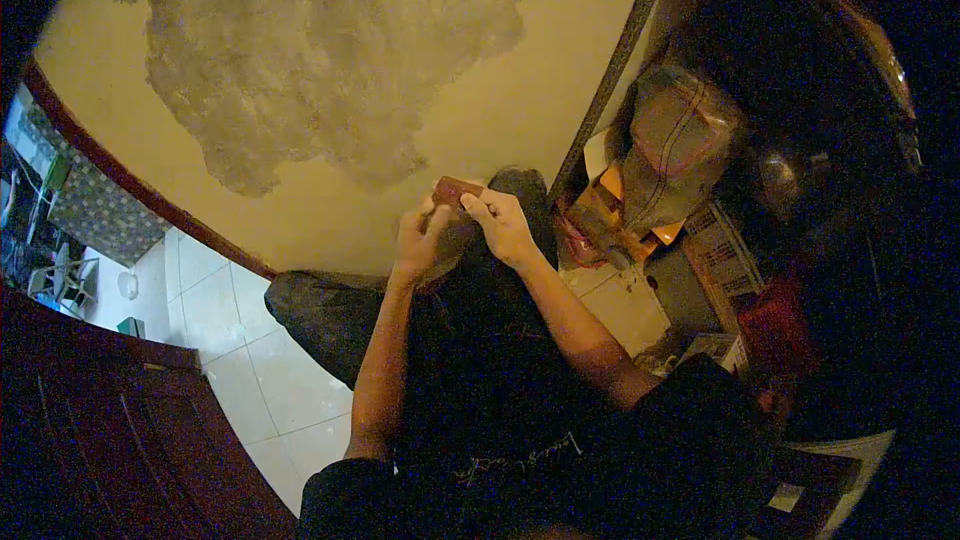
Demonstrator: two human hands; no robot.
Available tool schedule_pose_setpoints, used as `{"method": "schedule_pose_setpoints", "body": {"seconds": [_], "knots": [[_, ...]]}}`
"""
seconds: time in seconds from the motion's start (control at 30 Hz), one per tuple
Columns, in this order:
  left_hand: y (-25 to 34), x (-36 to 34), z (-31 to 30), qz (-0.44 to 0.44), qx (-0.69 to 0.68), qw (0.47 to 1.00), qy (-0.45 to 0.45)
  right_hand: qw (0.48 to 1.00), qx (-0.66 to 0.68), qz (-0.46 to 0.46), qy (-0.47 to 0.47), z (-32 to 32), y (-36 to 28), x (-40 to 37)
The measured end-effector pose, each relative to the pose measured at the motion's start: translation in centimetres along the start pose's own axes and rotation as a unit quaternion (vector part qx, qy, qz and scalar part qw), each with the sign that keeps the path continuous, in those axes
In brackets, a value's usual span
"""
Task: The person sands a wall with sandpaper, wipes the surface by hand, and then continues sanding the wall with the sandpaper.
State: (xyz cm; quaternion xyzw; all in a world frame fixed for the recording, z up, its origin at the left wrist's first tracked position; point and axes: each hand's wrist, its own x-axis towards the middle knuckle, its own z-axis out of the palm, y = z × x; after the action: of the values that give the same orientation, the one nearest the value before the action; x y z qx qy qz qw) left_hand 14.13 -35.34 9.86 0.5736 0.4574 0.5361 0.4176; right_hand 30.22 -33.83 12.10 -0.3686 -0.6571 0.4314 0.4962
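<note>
A small, flat, reddish-brown rectangular piece [456, 191] is held up in front of the wall, above my knees; its exact kind does not show. My right hand [500, 225] grips its right part, with the thumb pressed on the near face. At its left end, my left hand [418, 242] has its fingers bent and closed on the edge, somewhat blurred. Behind the piece stands a yellowish wall [480, 130] with a large rough grey patch [320, 60]. The fingers behind the piece are hidden.
To my right are a plastic-wrapped bundle [685, 130], an orange-and-white box [610, 185] and a grey crate [725, 250] in dim light. A dark post [612, 70] borders the wall. A dark red wooden door [130, 430] and white floor tiles [235, 340] are at left.
</note>
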Motion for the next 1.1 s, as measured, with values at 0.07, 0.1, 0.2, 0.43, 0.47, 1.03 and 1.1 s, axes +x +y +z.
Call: {"method": "schedule_pose_setpoints", "body": {"seconds": [0.07,0.1,0.2,0.43,0.47,1.03,1.1], "knots": [[-1.2,0.5,0.2,0.018,-0.007,1.0,-0.002,1.0,0.016,0.017,0.004,0.2,0.2,-0.3],[-1.6,0.6,0.2,0.037,-0.016,0.999,-0.005,0.999,0.031,0.034,0.009,0.2,0.3,-0.5],[-1.9,0.4,0.3,0.027,0.009,0.999,0.013,0.997,-0.007,0.069,-0.025,-0.2,0.7,-0.8],[-1.0,0.2,0.3,0.026,0.008,1.0,0.005,0.998,-0.054,-0.041,0.011,0.3,2.5,-1.0],[-0.6,0.2,0.2,0.031,0.013,0.999,-0.009,0.996,-0.076,-0.043,0.014,0.3,0.7,-1.1],[-2.2,0.1,-0.2,-0.049,-0.123,0.985,-0.11,0.987,-0.094,-0.116,-0.066,0.0,0.4,-1.2],[-3.5,0.6,-0.2,-0.011,-0.054,0.992,-0.11,0.964,-0.206,-0.162,0.048,-0.9,0.8,-0.5]]}}
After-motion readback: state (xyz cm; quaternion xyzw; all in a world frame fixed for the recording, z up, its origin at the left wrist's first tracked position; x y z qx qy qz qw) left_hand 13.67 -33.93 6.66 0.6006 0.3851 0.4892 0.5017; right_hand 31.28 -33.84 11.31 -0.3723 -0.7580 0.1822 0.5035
